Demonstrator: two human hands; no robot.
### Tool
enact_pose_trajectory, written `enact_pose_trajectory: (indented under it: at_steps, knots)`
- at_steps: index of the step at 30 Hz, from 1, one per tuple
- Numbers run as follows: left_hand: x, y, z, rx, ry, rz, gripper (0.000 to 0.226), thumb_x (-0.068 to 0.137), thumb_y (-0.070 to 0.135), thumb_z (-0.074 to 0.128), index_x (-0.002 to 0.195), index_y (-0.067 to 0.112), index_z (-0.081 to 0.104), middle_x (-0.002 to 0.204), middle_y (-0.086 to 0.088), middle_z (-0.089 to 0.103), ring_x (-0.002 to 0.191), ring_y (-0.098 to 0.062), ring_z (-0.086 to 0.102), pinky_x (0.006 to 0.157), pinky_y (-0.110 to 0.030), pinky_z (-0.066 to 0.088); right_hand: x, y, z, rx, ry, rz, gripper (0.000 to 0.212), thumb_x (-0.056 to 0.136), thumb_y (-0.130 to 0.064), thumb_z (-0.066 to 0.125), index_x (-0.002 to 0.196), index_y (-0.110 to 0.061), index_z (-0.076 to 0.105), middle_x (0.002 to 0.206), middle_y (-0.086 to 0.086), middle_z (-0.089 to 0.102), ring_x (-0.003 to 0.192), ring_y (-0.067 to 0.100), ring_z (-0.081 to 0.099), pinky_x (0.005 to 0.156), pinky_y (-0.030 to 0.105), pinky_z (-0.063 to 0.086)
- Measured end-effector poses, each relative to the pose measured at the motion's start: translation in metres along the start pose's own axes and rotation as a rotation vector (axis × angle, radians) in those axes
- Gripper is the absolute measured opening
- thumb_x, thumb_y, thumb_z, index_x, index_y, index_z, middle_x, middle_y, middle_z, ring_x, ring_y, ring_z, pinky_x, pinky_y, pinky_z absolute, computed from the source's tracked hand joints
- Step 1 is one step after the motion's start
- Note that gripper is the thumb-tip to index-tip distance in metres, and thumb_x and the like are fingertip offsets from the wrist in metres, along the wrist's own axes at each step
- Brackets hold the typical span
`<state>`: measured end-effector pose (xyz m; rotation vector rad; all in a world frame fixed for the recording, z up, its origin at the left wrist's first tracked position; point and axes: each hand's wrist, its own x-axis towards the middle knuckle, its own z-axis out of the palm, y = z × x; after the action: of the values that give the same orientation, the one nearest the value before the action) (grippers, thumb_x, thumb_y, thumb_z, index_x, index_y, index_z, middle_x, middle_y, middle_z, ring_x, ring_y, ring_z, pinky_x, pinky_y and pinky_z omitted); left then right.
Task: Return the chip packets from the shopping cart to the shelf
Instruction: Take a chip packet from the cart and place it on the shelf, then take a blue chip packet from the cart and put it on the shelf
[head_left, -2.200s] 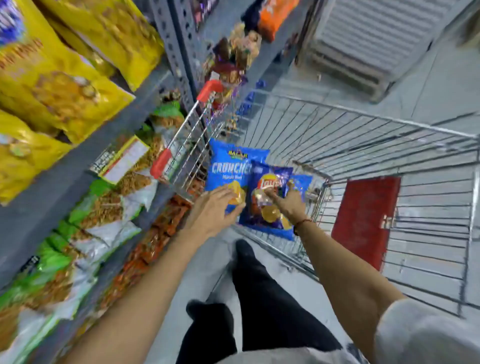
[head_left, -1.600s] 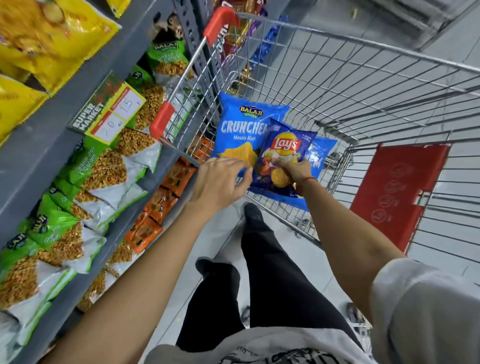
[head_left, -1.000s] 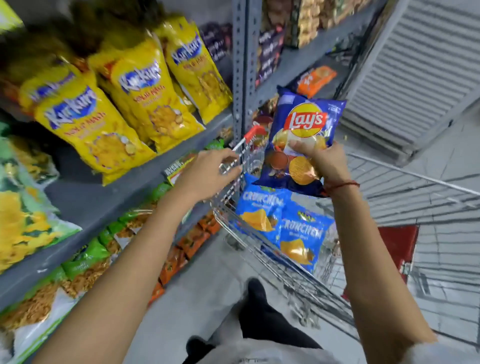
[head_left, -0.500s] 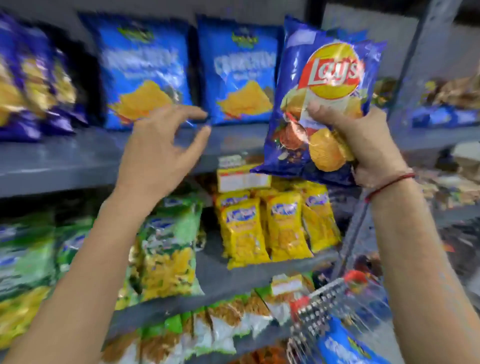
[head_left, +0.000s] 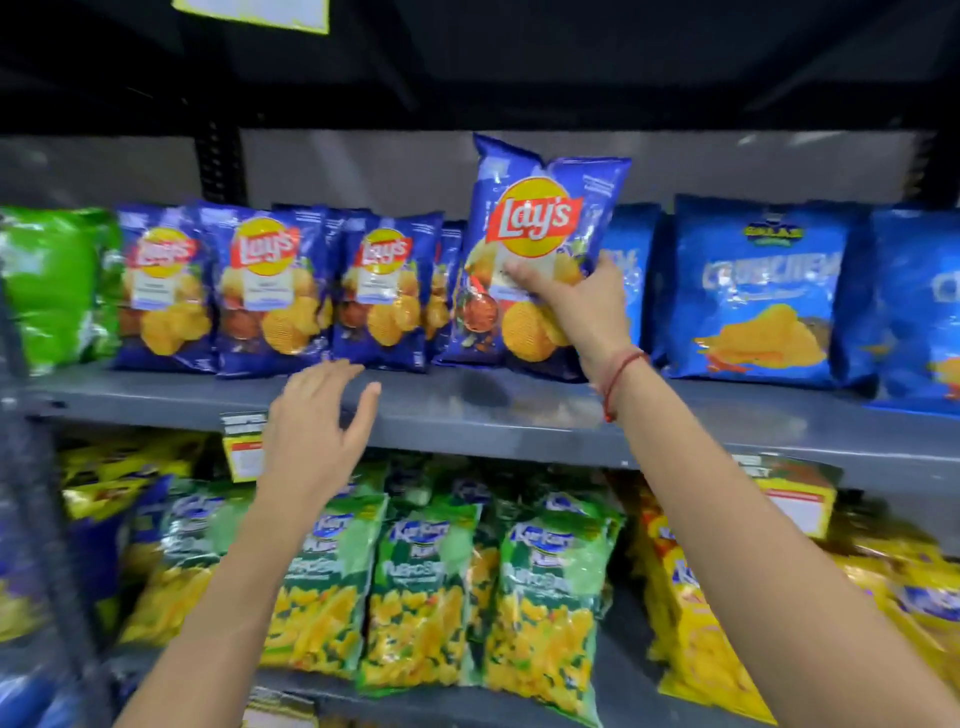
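Observation:
My right hand (head_left: 576, 306) grips a blue Lay's chip packet (head_left: 530, 223) upright, its bottom at the grey shelf (head_left: 467, 410), just right of a row of matching blue Lay's packets (head_left: 265, 291). My left hand (head_left: 317, 426) hovers open in front of the shelf's edge, fingers spread, below that row and touching nothing. The shopping cart is out of view.
Light blue Crunchex packets (head_left: 758, 291) stand to the right of the held packet, and a green packet (head_left: 52, 280) at the far left. The lower shelf holds green Kurkure bags (head_left: 431, 587) and yellow bags (head_left: 701, 613). Price tags (head_left: 244, 447) hang on the shelf edge.
My view has swung up from the cart to the shelf. My right hand has lifted the Lay's packet out of the cart and carried it to the shelf; my left hand left the cart handle.

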<state>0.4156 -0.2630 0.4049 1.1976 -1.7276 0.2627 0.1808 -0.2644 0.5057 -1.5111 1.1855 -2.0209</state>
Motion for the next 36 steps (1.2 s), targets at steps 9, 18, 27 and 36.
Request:
enact_pose_trajectory:
  at_steps: [9, 18, 27, 36]
  knots:
    - [0.000, -0.024, 0.002, 0.151, -0.121, 0.049, 0.043, 0.090, 0.038, 0.038, 0.098, 0.008, 0.068, 0.090, -0.011, 0.073, 0.085, -0.030, 0.064, 0.074, -0.036, 0.043, 0.018, 0.043, 0.105, -0.144, -0.190, 0.059, 0.095, 0.053, -0.048, 0.086, 0.131, -0.011, 0.049, 0.128, 0.007, 0.061, 0.121, 0.023, 0.054, 0.104, 0.042, 0.045]
    - [-0.007, -0.028, 0.008, 0.161, -0.112, 0.038, 0.040, 0.092, 0.037, 0.041, 0.111, 0.009, 0.063, 0.110, -0.007, 0.070, 0.106, -0.025, 0.061, 0.096, -0.039, 0.039, 0.015, 0.069, 0.124, -0.211, -0.241, 0.151, 0.108, 0.057, -0.052, 0.083, 0.142, -0.010, 0.031, 0.143, 0.009, 0.047, 0.131, 0.027, 0.045, 0.109, 0.044, 0.039]
    - [-0.008, -0.025, 0.012, 0.107, -0.055, 0.042, 0.040, 0.090, 0.037, 0.040, 0.105, 0.009, 0.065, 0.105, -0.007, 0.071, 0.102, -0.025, 0.061, 0.094, -0.040, 0.037, -0.003, 0.062, 0.086, -0.169, -0.169, 0.089, 0.098, 0.062, -0.050, 0.081, 0.140, -0.015, 0.031, 0.116, 0.004, 0.061, 0.105, 0.017, 0.059, 0.088, 0.028, 0.048]
    - [-0.034, 0.069, 0.042, -0.223, 0.007, 0.212, 0.022, 0.089, 0.022, 0.051, 0.097, 0.007, 0.065, 0.099, -0.008, 0.070, 0.098, -0.027, 0.060, 0.085, -0.039, 0.045, -0.091, 0.035, -0.044, -0.169, 0.027, -0.086, 0.046, 0.073, -0.036, 0.077, 0.111, -0.019, 0.056, 0.094, -0.003, 0.064, 0.083, 0.008, 0.061, 0.078, 0.016, 0.049]
